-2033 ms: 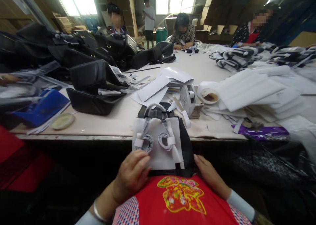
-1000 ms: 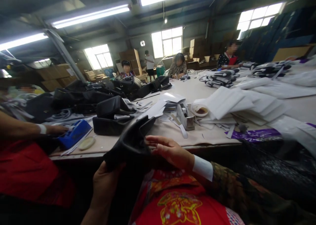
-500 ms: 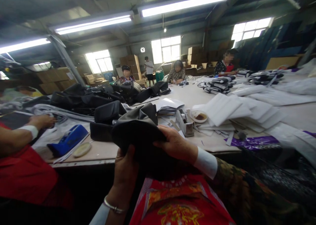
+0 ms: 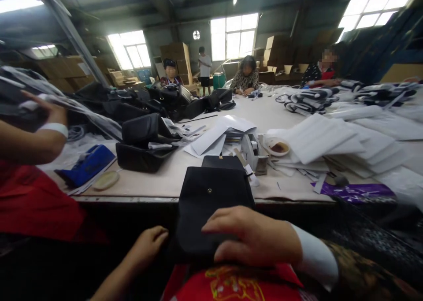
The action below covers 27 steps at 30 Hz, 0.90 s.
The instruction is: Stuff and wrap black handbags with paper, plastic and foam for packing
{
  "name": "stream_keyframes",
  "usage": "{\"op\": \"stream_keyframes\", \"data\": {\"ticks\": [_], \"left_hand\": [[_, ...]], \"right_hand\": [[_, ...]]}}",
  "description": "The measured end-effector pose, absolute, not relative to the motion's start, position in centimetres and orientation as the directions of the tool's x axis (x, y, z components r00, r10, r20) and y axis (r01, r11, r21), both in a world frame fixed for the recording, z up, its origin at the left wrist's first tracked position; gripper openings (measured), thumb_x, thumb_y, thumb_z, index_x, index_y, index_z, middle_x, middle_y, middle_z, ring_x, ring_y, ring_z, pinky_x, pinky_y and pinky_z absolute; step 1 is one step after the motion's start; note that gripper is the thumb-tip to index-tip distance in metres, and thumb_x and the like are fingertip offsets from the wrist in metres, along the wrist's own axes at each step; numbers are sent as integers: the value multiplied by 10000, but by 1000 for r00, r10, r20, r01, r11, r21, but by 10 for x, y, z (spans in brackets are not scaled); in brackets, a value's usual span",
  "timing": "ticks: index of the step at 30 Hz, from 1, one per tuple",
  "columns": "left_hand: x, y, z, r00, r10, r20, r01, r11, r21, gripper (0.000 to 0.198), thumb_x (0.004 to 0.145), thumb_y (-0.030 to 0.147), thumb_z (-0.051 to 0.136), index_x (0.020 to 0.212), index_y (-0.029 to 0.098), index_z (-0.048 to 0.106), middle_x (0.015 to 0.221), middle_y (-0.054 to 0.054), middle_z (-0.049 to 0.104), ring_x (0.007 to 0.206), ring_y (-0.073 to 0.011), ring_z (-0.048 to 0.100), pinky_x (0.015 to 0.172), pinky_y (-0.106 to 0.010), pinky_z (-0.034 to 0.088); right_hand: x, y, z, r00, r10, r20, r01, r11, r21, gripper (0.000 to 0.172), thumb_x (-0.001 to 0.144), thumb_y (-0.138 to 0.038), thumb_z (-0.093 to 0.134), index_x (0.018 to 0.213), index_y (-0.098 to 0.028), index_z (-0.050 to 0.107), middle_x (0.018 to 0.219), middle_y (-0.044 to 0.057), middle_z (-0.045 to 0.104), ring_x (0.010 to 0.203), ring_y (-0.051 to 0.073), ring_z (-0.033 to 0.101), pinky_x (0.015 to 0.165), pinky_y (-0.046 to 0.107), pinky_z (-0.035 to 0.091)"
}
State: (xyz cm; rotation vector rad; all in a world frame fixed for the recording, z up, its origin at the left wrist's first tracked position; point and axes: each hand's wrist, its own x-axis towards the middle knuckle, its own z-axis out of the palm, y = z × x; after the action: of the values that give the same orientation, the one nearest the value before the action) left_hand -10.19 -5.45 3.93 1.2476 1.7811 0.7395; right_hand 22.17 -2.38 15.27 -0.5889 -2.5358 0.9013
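Observation:
A black bag (image 4: 211,208) rests at the front edge of the table, its near part over my lap. A small round metal snap shows on its flap, and a gold-coloured fitting (image 4: 221,157) on the far part. My right hand (image 4: 254,235) lies on the near right of the bag, fingers stretched out over it. Left of the bag, my left hand (image 4: 150,243) is apart from it, its fingers curled together in a loose fist with nothing visible in them. A white strip (image 4: 251,175) sticks out by the bag's right corner.
Black bags (image 4: 142,146) stand to the left, with more piled behind. A blue tape dispenser (image 4: 87,164), a grey tape dispenser (image 4: 254,153), white sheets (image 4: 224,131) and foam sheets (image 4: 313,138) lie about. A co-worker's hand (image 4: 49,107) holds pale straps at left.
The bag has gone from being held up in both hands to resting at the table edge, flap side up. My left hand has come off it. The co-worker has lifted the straps.

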Motion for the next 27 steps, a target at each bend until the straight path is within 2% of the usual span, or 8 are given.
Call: {"op": "stream_keyframes", "data": {"ticks": [3, 6, 8, 10, 15, 18, 22, 27], "left_hand": [[-121, -25, 48, -235, 936, -263, 334, 331, 882, 493, 667, 634, 737, 828, 167, 741, 849, -107, 751, 892, -304, 700, 799, -376, 552], [-95, 12, 60, -210, 936, -281, 95, 306, 947, 628, 678, 713, 697, 938, 141, 705, 937, -135, 745, 918, -295, 700, 824, -395, 553], [-64, 33, 69, -166, 967, -195, 132, 218, 967, 623, 759, 730, 607, 934, 140, 700, 911, -130, 734, 873, -288, 691, 803, -402, 546], [-33, 49, 73, -159, 987, -13, 355, 69, 932, 563, 874, 669, 493, 905, 147, 699, 892, -129, 714, 886, -294, 667, 854, -429, 520], [10, 62, 50, -44, 907, 420, 726, -259, 636, 474, 953, 456, 457, 1219, 84, 579, 1126, -210, 626, 1106, -342, 585, 995, -521, 461], [13, 62, 29, -5, 901, 434, 819, -245, 519, 574, 959, 458, 465, 1331, 20, 473, 1193, -267, 581, 1146, -371, 575, 962, -535, 493], [5, 62, 31, 17, 917, 398, 895, -191, 403, 590, 955, 454, 498, 1385, 55, 435, 1223, -249, 584, 1151, -368, 587, 948, -515, 514], [5, 63, 83, 202, 881, 429, 873, -360, 328, 399, 897, 319, 610, 1228, 98, 610, 1271, -224, 579, 1206, -359, 548, 1043, -513, 453]], "right_hand": [[256, -1, 126, -353, 903, 245, 564, 414, -715, 284, 963, -395, 544, 1059, -175, 694, 978, 77, 716, 899, 193, 667, 820, 301, 496], [273, 11, 91, -73, 992, 105, 708, 126, -695, 312, 925, -431, 565, 982, -158, 705, 936, 100, 724, 858, 236, 669, 771, 346, 496], [274, 13, 75, -60, 997, 40, 720, 71, -691, 359, 904, -483, 575, 972, -155, 704, 912, 104, 724, 824, 244, 669, 733, 350, 497], [270, 14, 69, -48, 999, 17, 692, 46, -721, 392, 889, -526, 578, 964, -158, 694, 895, 102, 725, 799, 246, 671, 712, 352, 501], [262, 26, 61, 53, 999, -14, 528, -40, -848, 369, 823, -444, 663, 1070, -170, 652, 1011, 100, 737, 916, 274, 687, 787, 382, 532], [262, 31, 50, 97, 994, 39, 534, -19, -845, 304, 882, -399, 564, 1060, -166, 642, 1001, 115, 733, 921, 283, 683, 817, 414, 531], [260, 32, 40, 118, 984, 131, 703, 11, -711, 380, 938, -390, 425, 1134, -123, 612, 1052, 187, 708, 952, 330, 670, 857, 487, 515], [262, 34, 38, 107, 987, 121, 757, -2, -654, 514, 961, -359, 359, 1344, -57, 521, 1247, 242, 643, 1128, 355, 630, 962, 511, 484]]}}
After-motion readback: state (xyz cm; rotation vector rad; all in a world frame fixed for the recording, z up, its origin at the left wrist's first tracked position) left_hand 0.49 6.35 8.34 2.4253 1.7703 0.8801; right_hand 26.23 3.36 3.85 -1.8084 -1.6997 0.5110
